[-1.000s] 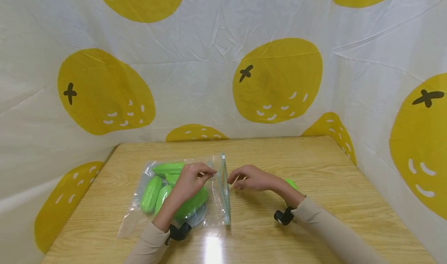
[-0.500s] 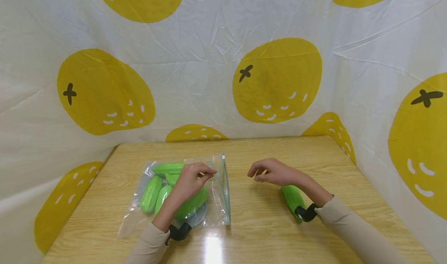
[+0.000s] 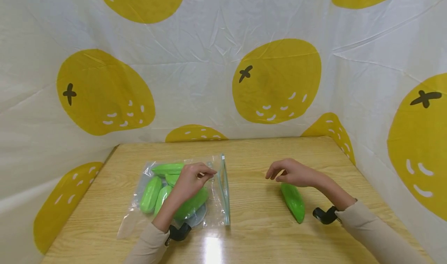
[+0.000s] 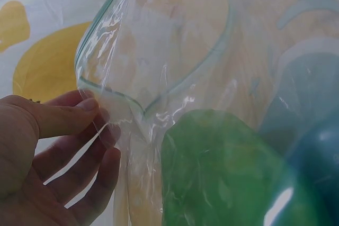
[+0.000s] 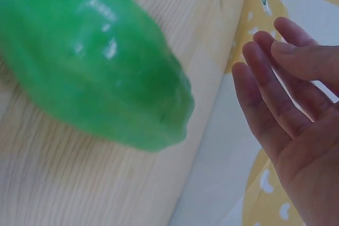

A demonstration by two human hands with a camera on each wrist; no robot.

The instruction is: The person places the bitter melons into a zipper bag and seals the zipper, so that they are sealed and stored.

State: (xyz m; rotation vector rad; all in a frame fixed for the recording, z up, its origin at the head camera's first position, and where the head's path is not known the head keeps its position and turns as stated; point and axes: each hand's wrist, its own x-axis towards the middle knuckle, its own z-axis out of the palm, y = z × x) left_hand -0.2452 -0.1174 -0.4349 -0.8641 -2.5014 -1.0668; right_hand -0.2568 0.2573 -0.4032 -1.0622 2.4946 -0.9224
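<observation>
A clear zip bag (image 3: 215,211) lies on the table, its opening facing right and its seal lips parted. Inside it are several glossy green cucumber-shaped pieces (image 3: 151,194), seen through the plastic. My left hand (image 3: 190,180) reaches over the bag. In the left wrist view, its thumb and fingers pinch the bag's edge by the corner of the seal. My right hand (image 3: 291,172) is above the table with loosely bent fingers and holds nothing. Just below it, a single green cucumber-shaped piece (image 3: 293,204) rests on the wood; its blunt tip shows large in the right wrist view.
The light wooden table (image 3: 251,237) ends at the back against a white curtain (image 3: 195,93) printed with yellow fruit, which also hangs along both sides. Inside the bag, a pale round disc (image 3: 198,217) shows beneath the green pieces.
My right hand has moved right, away from the bag's opening, to above the loose green piece, which is now mostly uncovered. My left hand and the bag have stayed in place.
</observation>
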